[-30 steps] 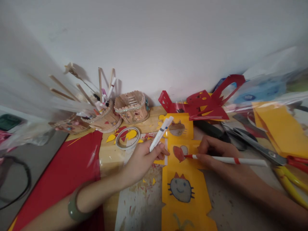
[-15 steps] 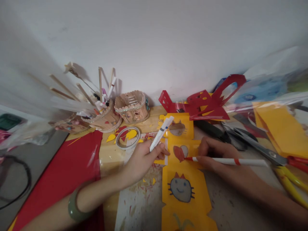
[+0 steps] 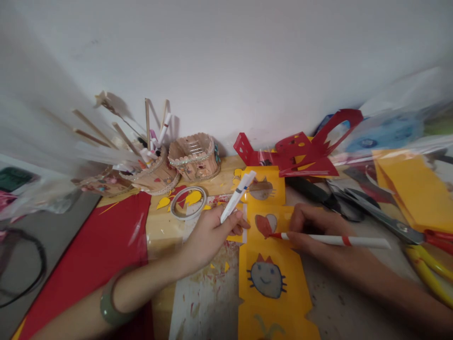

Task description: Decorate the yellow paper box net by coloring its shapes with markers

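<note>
On the yellow card (image 3: 274, 246), the right hand (image 3: 316, 224) grips a red-tipped marker (image 3: 332, 240) against the heart (image 3: 264, 225); the left hand (image 3: 212, 234) clasps a blue-banded marker (image 3: 236, 200).

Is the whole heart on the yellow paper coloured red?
No, the heart is red on the left, but its upper right part is grey, with the red-tipped marker at its bottom point.

Matt yel. paper strip (image 3: 269, 248), smooth plas. red-tip marker (image 3: 329, 240)
</note>
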